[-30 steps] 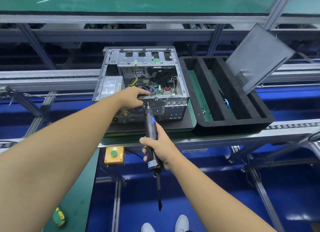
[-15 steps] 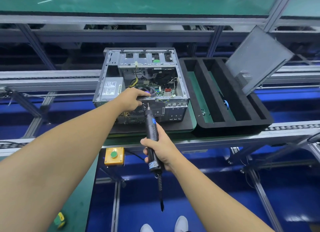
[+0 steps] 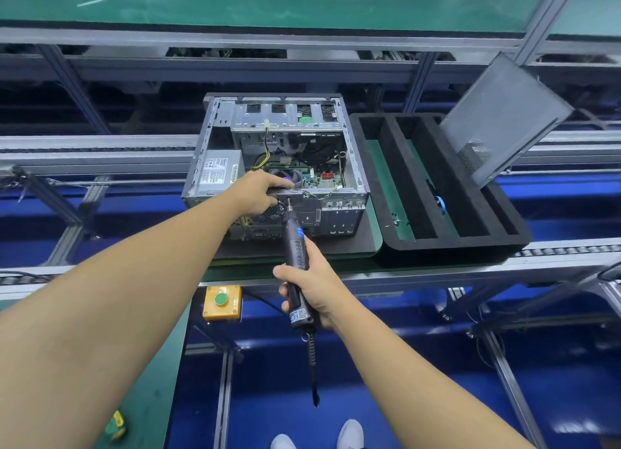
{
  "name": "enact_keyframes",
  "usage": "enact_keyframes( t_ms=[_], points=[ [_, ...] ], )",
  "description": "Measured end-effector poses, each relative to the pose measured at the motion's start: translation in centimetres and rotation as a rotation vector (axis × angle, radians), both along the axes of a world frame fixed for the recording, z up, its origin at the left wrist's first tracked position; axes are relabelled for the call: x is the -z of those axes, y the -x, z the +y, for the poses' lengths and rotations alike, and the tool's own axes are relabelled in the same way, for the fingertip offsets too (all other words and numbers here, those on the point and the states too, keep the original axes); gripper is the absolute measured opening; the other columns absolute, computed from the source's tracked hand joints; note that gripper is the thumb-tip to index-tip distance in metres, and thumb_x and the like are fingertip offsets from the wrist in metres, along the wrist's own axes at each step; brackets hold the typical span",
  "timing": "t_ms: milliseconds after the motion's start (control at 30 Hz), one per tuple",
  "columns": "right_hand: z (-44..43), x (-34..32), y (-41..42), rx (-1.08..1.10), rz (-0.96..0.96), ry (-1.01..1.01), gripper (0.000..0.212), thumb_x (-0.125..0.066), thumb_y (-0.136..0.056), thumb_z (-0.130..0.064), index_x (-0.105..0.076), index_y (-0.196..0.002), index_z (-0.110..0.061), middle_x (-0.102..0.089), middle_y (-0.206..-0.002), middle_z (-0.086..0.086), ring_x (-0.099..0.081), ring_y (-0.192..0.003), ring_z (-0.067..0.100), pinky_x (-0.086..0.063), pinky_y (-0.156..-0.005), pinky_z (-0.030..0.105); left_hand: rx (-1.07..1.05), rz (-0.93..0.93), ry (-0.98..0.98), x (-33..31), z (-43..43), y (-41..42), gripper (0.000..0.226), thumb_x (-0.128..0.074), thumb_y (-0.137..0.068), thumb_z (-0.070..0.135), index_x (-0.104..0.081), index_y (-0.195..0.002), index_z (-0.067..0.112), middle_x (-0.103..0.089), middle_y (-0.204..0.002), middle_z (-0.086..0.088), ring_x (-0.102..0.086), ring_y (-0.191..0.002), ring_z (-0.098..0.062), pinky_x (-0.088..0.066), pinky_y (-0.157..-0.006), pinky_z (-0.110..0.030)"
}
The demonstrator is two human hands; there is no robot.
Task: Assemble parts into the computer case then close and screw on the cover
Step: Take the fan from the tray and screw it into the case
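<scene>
at the far left a small yellow and green object (image 3: 116, 425) lies on the green table (image 3: 151, 381), close to its near edge. the left arm reaches across it to the computer case (image 3: 235, 119), which lies open side up on a dark mat (image 3: 366, 243) on the conveyor (image 3: 100, 159), its rear panel facing the person. inside the case's left end sits the grey power supply (image 3: 218, 171); its white label carries print too small to read. the left hand (image 3: 255, 193) grips the case's near top rim, fingers curled over the edge beside the fan and thumb below. under the conveyor's front rail hangs a yellow box with a green button (image 3: 221, 301), with blue floor open beneath it. the right hand (image 3: 316, 287) is wrapped around the black electric screwdriver (image 3: 297, 253), whose tip meets the rear panel just right of the left hand's fingers. the tool has a blue band near its front and a white sticker near its butt; neither can be read. a coiled cord hangs from its end. there is free room in front of the case, between the rail and the person's shoes (image 3: 349, 433). just right of the case, almost touching its mat, lies a black foam tray (image 3: 437, 243) with long slots, a blue item (image 3: 440, 203) in one of them. the grey cover (image 3: 504, 116) stands tilted in the tray's far right corner, leaning out over the rail.
</scene>
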State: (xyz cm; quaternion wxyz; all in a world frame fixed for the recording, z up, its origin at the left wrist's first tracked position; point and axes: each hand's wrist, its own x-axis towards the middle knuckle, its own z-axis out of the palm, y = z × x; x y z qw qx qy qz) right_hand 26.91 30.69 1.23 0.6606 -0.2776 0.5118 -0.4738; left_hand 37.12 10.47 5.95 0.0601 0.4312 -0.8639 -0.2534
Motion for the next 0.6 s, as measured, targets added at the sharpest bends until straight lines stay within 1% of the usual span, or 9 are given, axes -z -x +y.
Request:
enact_keyframes(
  t_ms=[100,133,167,267,300,367,400,500,600],
  points=[
    [0.0,0.0,0.1,-0.002,-0.012,-0.002,0.081,-0.077,-0.081,-0.013,-0.039,-0.143,-0.047,-0.057,-0.101,0.014,-0.060,-0.064,0.018,-0.053,-0.053,0.033,0.014,-0.008,-0.001,-0.1,-0.1,-0.2,0.051,-0.061,-0.093,0.004,-0.059,-0.135,0.034,-0.056,-0.142,0.006,-0.059,-0.091,-0.013,-0.044,-0.068,-0.021],
    [0.0,0.0,0.1,-0.001,-0.013,-0.003,0.081,-0.077,-0.081,-0.013,-0.039,-0.143,-0.047,-0.057,-0.101,0.014,-0.060,-0.064,0.018,-0.053,-0.053,0.033,0.019,-0.013,0.000,-0.1,-0.1,-0.2,0.050,-0.061,-0.093,0.007,-0.059,-0.135,0.034,-0.056,-0.141,0.006,-0.058,-0.084,-0.011,-0.042,-0.064,-0.018],
    [0.0,-0.1,0.1,-0.001,-0.009,-0.003,0.081,-0.077,-0.081,-0.013,-0.039,-0.144,-0.048,-0.057,-0.101,0.014,-0.061,-0.064,0.018,-0.053,-0.053,0.033,0.026,-0.015,0.006,-0.2,-0.1,-0.2,0.048,-0.060,-0.092,0.011,-0.059,-0.135,0.034,-0.057,-0.141,0.006,-0.059,-0.085,-0.010,-0.041,-0.066,-0.018],
    [0.3,0.0,0.2,-0.011,0.020,-0.005,0.081,-0.075,-0.082,-0.013,-0.038,-0.145,-0.048,-0.058,-0.097,0.012,-0.060,-0.063,0.018,-0.052,-0.052,0.033,0.030,0.010,0.041,-0.1,0.2,-0.2,0.042,-0.065,-0.092,0.026,-0.061,-0.134,0.032,-0.059,-0.139,0.004,-0.058,-0.118,-0.019,-0.043,-0.090,-0.025],
    [0.6,0.0,0.4,-0.017,0.033,-0.003,0.081,-0.075,-0.082,-0.012,-0.038,-0.145,-0.048,-0.058,-0.095,0.011,-0.059,-0.062,0.018,-0.052,-0.052,0.033,0.019,0.022,0.061,0.0,0.4,-0.2,0.041,-0.065,-0.093,0.028,-0.062,-0.133,0.031,-0.061,-0.137,0.002,-0.057,-0.122,-0.021,-0.044,-0.095,-0.028],
    [1.1,0.0,0.8,-0.034,0.060,0.000,0.082,-0.075,-0.082,-0.012,-0.038,-0.144,-0.050,-0.059,-0.088,0.006,-0.058,-0.062,0.018,-0.052,-0.052,0.032,-0.002,0.033,0.094,0.3,0.6,-0.1,0.039,-0.065,-0.094,0.029,-0.063,-0.133,0.029,-0.063,-0.134,-0.002,-0.057,-0.122,-0.024,-0.045,-0.098,-0.033],
    [1.3,0.0,1.1,-0.041,0.073,0.000,0.083,-0.075,-0.082,-0.011,-0.038,-0.145,-0.051,-0.060,-0.086,0.003,-0.058,-0.062,0.018,-0.052,-0.052,0.033,-0.004,0.031,0.103,0.4,0.6,-0.1,0.038,-0.065,-0.094,0.029,-0.063,-0.133,0.029,-0.063,-0.133,-0.002,-0.058,-0.120,-0.025,-0.045,-0.096,-0.032],
    [1.6,-0.4,2.0,-0.033,0.104,0.008,0.085,-0.074,-0.084,-0.009,-0.036,-0.147,-0.051,-0.059,-0.083,0.002,-0.058,-0.062,0.018,-0.052,-0.053,0.033,-0.021,0.042,0.097,0.5,0.8,0.0,0.040,-0.067,-0.093,0.033,-0.063,-0.132,0.027,-0.064,-0.132,-0.003,-0.062,-0.104,-0.020,-0.042,-0.086,-0.026],
    [1.6,-1.1,2.8,-0.030,0.131,0.022,0.084,-0.074,-0.084,-0.009,-0.035,-0.147,-0.050,-0.059,-0.083,0.003,-0.057,-0.061,0.018,-0.052,-0.052,0.033,-0.045,0.056,0.104,0.6,1.1,0.2,0.040,-0.067,-0.093,0.032,-0.064,-0.132,0.026,-0.066,-0.130,-0.004,-0.061,-0.115,-0.024,-0.046,-0.093,-0.031]
  ],
)
